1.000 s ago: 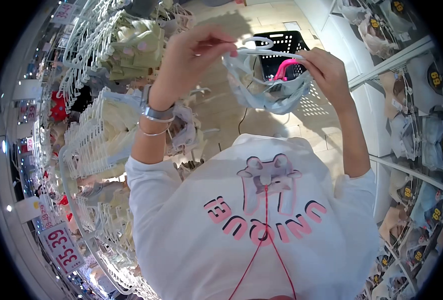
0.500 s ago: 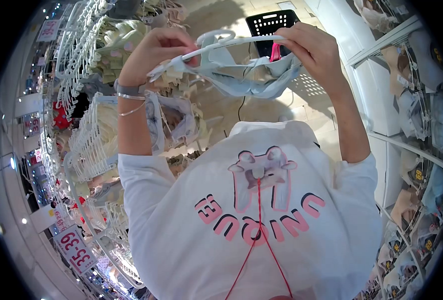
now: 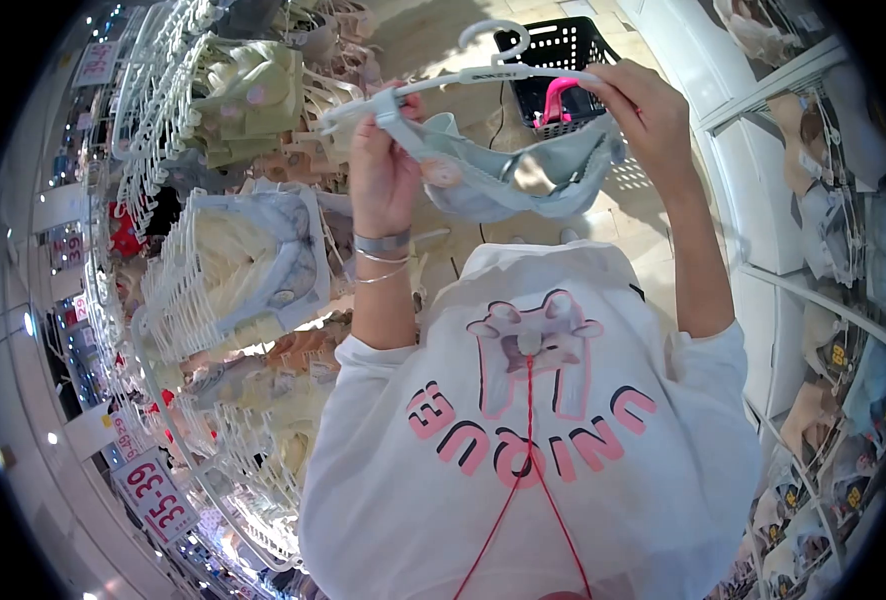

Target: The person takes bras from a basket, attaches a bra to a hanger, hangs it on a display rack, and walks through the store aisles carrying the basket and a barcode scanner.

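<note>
A light blue bra (image 3: 498, 200) hangs by its straps from a white plastic hanger (image 3: 488, 75), held out ahead of my chest. The hanger's hook points up, away from me. My right hand (image 3: 653, 105) pinches the hanger's right end between thumb and fingers. At the other end, my left hand (image 3: 381, 170) has its fingers closed around the bra's left strap, just under the hanger; the strap hides part of the fingers. The cups sag between both hands, their inner side partly showing.
Racks on the left carry many bras on white hangers (image 3: 233, 260), with a price sign (image 3: 156, 495) below. More bras (image 3: 818, 225) hang along the right wall beside white cabinets (image 3: 758, 190). A black basket with a pink handle (image 3: 561, 95) stands on the tiled floor ahead.
My left hand has moved right and down, from the hanger's left end to the strap beneath it. The hanger's hook has swung upward and the bra has shifted slightly right.
</note>
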Motion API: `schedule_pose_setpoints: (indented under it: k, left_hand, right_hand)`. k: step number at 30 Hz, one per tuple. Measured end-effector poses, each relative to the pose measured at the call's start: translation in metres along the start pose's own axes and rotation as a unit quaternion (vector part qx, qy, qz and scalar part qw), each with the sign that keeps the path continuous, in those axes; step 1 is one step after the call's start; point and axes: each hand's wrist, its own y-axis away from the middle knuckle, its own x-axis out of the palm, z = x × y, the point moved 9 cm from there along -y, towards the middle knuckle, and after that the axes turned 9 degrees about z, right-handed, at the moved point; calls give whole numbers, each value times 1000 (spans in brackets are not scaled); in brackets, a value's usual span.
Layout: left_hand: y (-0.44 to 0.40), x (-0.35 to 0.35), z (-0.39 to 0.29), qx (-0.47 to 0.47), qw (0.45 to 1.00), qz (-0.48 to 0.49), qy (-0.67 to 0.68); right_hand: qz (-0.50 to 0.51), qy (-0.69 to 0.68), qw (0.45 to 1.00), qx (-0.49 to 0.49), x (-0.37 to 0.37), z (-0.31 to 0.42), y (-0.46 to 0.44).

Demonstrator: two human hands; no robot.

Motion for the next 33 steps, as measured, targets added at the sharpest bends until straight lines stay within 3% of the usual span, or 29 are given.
schedule_pose_setpoints:
  k: [2,13,19,24,33]
  left_hand:
    - [5,-20,7,24,989,-74,-125]
    - [44,-85,88,-8,961,-237,-143]
    - [59,-99,101,14,971,-237,-31]
    - [69,-105,99,-20,927,-273,-257]
    - [75,-113,102,-29,904,-316,-288]
  right_hand:
    - [9,23,1000,-9,4,-9,6]
    - [95,182,978,22,81,-56,77]
    - [93,154,984,22,95,-51,101]
    - [101,174,979,4,100,-42,95]
    - [78,190,978,-44,99,-35,96]
